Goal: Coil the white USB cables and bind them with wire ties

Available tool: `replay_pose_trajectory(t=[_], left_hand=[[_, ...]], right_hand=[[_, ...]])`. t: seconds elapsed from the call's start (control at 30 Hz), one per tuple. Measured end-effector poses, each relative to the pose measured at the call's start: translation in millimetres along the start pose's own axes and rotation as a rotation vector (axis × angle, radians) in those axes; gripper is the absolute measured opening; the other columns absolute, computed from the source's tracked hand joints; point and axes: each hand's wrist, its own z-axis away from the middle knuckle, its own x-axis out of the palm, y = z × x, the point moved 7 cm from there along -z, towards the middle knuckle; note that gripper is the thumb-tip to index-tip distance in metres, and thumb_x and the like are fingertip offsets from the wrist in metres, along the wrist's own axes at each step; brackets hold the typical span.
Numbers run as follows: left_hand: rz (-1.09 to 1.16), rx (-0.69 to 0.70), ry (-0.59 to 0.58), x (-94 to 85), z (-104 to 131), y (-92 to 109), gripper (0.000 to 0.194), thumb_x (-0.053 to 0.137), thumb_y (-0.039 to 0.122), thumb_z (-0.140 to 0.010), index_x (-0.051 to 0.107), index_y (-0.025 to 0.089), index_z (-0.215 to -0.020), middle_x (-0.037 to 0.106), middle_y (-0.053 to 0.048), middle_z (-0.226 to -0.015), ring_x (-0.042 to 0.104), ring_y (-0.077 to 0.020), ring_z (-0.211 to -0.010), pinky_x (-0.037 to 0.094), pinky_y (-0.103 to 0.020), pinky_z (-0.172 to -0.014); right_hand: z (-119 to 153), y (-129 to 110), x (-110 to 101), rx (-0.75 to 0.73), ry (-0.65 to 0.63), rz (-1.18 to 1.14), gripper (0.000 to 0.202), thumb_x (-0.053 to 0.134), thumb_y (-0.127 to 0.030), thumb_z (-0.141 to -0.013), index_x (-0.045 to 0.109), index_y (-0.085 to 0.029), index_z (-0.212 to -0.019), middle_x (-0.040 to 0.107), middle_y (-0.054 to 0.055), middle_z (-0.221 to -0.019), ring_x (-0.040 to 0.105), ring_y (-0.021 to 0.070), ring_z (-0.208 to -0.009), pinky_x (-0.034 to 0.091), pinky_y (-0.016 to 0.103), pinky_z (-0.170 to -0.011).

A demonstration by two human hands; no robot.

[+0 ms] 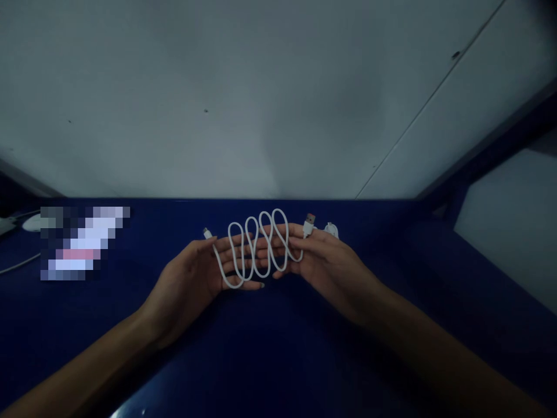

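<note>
A white USB cable lies in a row of stretched loops across the fingers of both hands. My left hand is palm up, its thumb pressing the cable near the small plug, which points up and left. My right hand mirrors it, palm up, its thumb against the cable just below the wider USB plug. The fingertips of the two hands meet or overlap beneath the loops. Both hands are above the dark blue table.
Just behind my right hand is a small white coiled item, partly hidden. At the left lie a blurred-out bright object, a white rounded item and a pale cord. A pale wall panel rises at the table's back edge.
</note>
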Motion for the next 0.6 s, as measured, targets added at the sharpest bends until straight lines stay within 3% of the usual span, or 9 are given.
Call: replay_pose_trajectory(t=[0.17,0.43,0.6], left_hand=[[-0.134,0.034,-0.041,4.7,1.0,0.6,0.044,0.052,0.039,-0.114,0.077,0.013,-0.138,0.071,-0.023,-0.151,0.073,-0.0399,-0.129,0.067,-0.045,-0.093],[-0.195,0.013,-0.028,5.8,0.9,-0.6,0.045,0.053,0.046,-0.115,0.075,0.019,-0.144,0.073,-0.020,-0.149,0.076,-0.0372,-0.126,0.069,-0.043,-0.091],[-0.206,0.008,-0.025,4.0,1.5,-1.5,0.039,0.073,0.033,-0.108,0.074,0.024,-0.146,0.076,-0.017,-0.147,0.079,-0.0319,-0.121,0.069,-0.040,-0.093]], right_hand=[[-1.0,0.2,-0.3,-0.013,-0.020,-0.020,0.023,0.060,-0.021,-0.108,0.083,-0.020,-0.113,0.077,0.013,-0.119,0.072,0.0276,-0.108,0.059,0.040,-0.085],[-1.6,0.2,-1.2,-0.009,-0.039,-0.005,0.023,0.060,-0.022,-0.109,0.082,-0.021,-0.114,0.077,0.013,-0.121,0.072,0.0280,-0.107,0.059,0.041,-0.085],[-0.5,0.0,-0.5,-0.012,-0.033,0.013,0.023,0.060,-0.023,-0.109,0.082,-0.021,-0.116,0.077,0.012,-0.125,0.072,0.0278,-0.109,0.059,0.041,-0.087]])
